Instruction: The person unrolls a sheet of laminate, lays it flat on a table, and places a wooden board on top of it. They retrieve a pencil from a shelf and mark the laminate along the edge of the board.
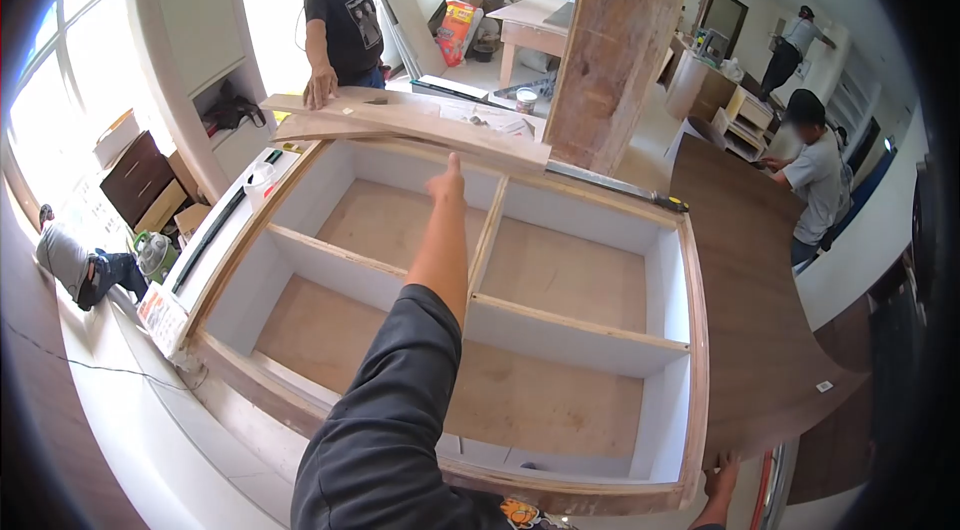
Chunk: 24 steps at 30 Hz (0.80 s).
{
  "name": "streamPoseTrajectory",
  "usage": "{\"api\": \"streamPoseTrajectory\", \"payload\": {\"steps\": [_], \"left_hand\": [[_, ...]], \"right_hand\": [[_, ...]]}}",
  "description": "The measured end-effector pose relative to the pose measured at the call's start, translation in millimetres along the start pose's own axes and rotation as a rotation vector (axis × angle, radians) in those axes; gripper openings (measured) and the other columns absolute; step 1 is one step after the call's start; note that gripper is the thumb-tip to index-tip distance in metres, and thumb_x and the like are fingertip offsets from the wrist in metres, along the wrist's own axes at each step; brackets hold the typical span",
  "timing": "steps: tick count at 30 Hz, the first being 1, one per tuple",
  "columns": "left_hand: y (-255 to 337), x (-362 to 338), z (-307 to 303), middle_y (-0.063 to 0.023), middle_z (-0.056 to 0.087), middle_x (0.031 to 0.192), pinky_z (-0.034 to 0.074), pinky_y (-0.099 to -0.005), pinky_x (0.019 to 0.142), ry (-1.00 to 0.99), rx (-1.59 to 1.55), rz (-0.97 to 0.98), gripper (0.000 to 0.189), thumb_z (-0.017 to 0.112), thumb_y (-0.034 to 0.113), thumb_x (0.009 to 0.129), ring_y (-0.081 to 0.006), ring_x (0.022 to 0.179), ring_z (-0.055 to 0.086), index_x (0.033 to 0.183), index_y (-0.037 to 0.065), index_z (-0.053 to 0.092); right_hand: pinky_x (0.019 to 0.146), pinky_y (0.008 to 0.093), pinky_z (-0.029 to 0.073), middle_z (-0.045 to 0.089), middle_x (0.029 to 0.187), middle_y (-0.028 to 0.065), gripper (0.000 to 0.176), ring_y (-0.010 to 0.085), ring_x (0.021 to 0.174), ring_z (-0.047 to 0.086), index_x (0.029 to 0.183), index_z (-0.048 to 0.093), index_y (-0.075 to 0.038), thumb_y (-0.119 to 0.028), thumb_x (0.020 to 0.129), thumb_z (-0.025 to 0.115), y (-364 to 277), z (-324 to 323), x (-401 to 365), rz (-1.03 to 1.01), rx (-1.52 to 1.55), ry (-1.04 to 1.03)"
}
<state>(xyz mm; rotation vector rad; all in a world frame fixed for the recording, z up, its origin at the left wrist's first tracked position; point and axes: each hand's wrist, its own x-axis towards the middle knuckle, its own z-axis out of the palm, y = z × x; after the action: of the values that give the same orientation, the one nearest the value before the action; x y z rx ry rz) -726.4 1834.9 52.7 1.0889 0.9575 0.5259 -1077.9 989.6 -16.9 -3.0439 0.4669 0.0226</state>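
Note:
My left hand (pixel 447 186) reaches out over a wooden cabinet frame (pixel 487 240) lying on its back. One finger points toward the far side; the other fingers are mostly hidden, and nothing shows in the hand. The frame has several compartments with white side walls and plywood bottoms. At the lower right, my right hand (pixel 720 483) grips the near edge of a large brown laminate sheet (pixel 750 300), which curves beside the frame. Across the frame's far edge lie long wooden strips (pixel 410 128), near my left fingertip.
A co-worker (pixel 350 25) stands across, one hand on the strips. Another person (pixel 815 165) is beside the sheet's far end. A tall wooden panel (pixel 615 55) stands behind the frame. A level-like metal bar (pixel 620 187) lies along the far rim. A person (pixel 85 265) crouches at left.

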Motion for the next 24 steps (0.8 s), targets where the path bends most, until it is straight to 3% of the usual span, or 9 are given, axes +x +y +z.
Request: {"api": "streamPoseTrajectory", "payload": {"steps": [2, 5, 11, 23, 24], "left_hand": [[-7, 31, 12, -0.0274, 0.047, 0.138, 0.047, -0.0526, 0.094, -0.039, 0.014, 0.013, 0.102, 0.072, 0.062, 0.077, -0.0395, 0.122, 0.05, 0.135, -0.015, 0.038], [22, -25, 16, -0.0308, 0.056, 0.125, 0.051, -0.0477, 0.088, 0.056, -0.044, 0.098, 0.092, 0.074, 0.055, 0.079, -0.0384, 0.11, 0.058, 0.124, -0.021, 0.045], [12, 9, 44, -0.0258, 0.061, 0.11, 0.056, -0.0418, 0.068, -0.174, -0.105, 0.045, 0.073, 0.075, 0.042, 0.084, -0.0317, 0.088, 0.065, 0.123, -0.014, 0.05], [5, 23, 87, -0.0263, 0.061, 0.116, 0.056, -0.0391, 0.07, -0.274, -0.246, 0.044, 0.051, 0.07, 0.022, 0.09, -0.0357, 0.093, 0.066, 0.122, -0.012, 0.052], [7, 21, 86, -0.0257, 0.059, 0.118, 0.056, -0.0401, 0.075, -0.285, -0.239, 0.03, 0.047, 0.067, 0.019, 0.091, -0.0355, 0.095, 0.065, 0.124, -0.01, 0.052]], "right_hand": [[0.113, 0.044, 0.033, 0.041, 0.147, 0.0226, 0.058, 0.0421, 0.139, 0.033, 0.124, 0.061, 0.002, -0.012, 0.071, 0.081, 1, -1, -1, 0.015, -0.007, -0.003], [0.113, 0.0446, 0.033, 0.043, 0.145, 0.0228, 0.058, 0.0424, 0.138, 0.035, 0.124, 0.061, 0.0, -0.012, 0.071, 0.081, 11, 4, 2, 0.008, 0.003, -0.008], [0.111, 0.0449, 0.035, 0.044, 0.144, 0.0208, 0.057, 0.0419, 0.137, 0.036, 0.124, 0.062, -0.002, -0.012, 0.07, 0.081, 5, 3, -2, 0.005, -0.016, -0.005], [0.114, 0.0422, 0.032, 0.041, 0.148, 0.0193, 0.06, 0.0373, 0.14, 0.034, 0.127, 0.061, -0.005, -0.011, 0.07, 0.08, 6, 11, -2, 0.033, -0.042, -0.029], [0.114, 0.0422, 0.032, 0.041, 0.148, 0.0194, 0.06, 0.0373, 0.14, 0.034, 0.127, 0.061, -0.005, -0.011, 0.07, 0.08, 5, 10, -1, 0.038, -0.044, -0.031]]}}
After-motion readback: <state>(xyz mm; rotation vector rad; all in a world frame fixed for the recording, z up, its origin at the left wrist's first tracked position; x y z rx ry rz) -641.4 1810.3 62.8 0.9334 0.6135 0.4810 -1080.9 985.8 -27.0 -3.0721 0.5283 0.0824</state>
